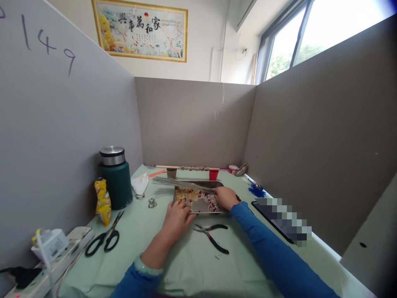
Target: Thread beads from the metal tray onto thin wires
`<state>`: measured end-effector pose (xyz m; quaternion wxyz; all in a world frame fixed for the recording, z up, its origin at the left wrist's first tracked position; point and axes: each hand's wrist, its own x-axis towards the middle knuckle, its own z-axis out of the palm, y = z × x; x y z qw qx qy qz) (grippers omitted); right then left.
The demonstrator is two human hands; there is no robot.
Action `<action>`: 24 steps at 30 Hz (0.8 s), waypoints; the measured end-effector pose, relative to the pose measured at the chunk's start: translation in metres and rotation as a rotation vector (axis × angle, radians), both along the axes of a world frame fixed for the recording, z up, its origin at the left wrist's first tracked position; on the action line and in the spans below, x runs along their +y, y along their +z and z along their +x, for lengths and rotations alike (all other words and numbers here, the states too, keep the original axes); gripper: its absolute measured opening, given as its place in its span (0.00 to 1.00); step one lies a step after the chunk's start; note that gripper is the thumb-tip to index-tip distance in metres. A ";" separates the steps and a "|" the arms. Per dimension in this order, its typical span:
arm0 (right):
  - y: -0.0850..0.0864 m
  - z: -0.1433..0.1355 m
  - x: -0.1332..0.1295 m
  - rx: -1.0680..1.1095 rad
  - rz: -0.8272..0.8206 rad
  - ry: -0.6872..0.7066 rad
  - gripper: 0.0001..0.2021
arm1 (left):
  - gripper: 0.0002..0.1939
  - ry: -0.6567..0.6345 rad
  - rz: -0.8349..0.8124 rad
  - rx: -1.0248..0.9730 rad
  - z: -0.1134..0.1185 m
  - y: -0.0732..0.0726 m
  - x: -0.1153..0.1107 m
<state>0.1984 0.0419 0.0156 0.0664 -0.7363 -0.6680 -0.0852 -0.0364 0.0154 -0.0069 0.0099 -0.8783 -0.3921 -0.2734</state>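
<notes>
A shallow metal tray (200,205) holds gold, red and clear beads (189,194). My left hand (178,218) is at its near left corner, with bent fingers over the rim and the thumb along the front side. Over the tray's right part, my right hand (227,198) is closed around one end of a bundle of thin metal wires (180,182). The bundle slants across the tray and sticks out past its left side. Pliers (211,235) with dark and red handles lie in front of the tray, jaws pointing left.
Scissors (107,238), a yellow packet (103,203), a green flask (116,184) and a power strip (68,256) are at left. Behind the tray, a beaded stick (194,168) lies across a brown cup (171,173) and a red cup (214,174). A partly blurred dark flat object (269,215) lies right.
</notes>
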 end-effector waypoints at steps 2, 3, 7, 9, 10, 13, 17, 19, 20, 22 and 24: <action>-0.005 -0.003 0.009 -0.003 0.006 -0.004 0.09 | 0.15 -0.004 0.002 0.000 0.000 0.000 0.001; -0.007 -0.004 0.011 -0.005 0.013 -0.003 0.09 | 0.15 -0.007 -0.001 0.000 0.000 0.000 0.001; -0.006 -0.005 0.005 -0.002 0.064 0.036 0.12 | 0.18 0.008 -0.019 -0.008 0.002 0.000 0.000; -0.004 -0.005 -0.002 0.006 0.110 0.057 0.13 | 0.18 0.026 -0.018 -0.013 0.003 0.000 0.001; -0.004 -0.005 -0.005 0.015 0.141 0.065 0.13 | 0.18 0.033 -0.016 -0.013 0.003 0.001 0.001; -0.005 -0.005 -0.010 0.059 0.205 0.082 0.13 | 0.18 0.037 -0.014 0.002 0.004 0.004 0.004; -0.003 -0.003 -0.002 0.067 0.100 0.105 0.11 | 0.18 0.020 -0.023 0.058 0.003 0.008 0.006; 0.001 -0.003 0.008 0.036 0.031 0.106 0.09 | 0.18 0.021 -0.026 0.072 0.002 0.008 0.006; 0.003 -0.004 0.015 0.021 0.010 0.101 0.09 | 0.17 0.023 -0.024 0.073 0.002 0.007 0.006; 0.007 -0.008 0.028 0.005 -0.001 0.089 0.07 | 0.17 0.029 -0.019 0.070 0.001 0.005 0.006; 0.007 -0.016 0.040 -0.005 0.011 0.103 0.11 | 0.17 0.035 -0.011 0.067 0.001 0.003 0.006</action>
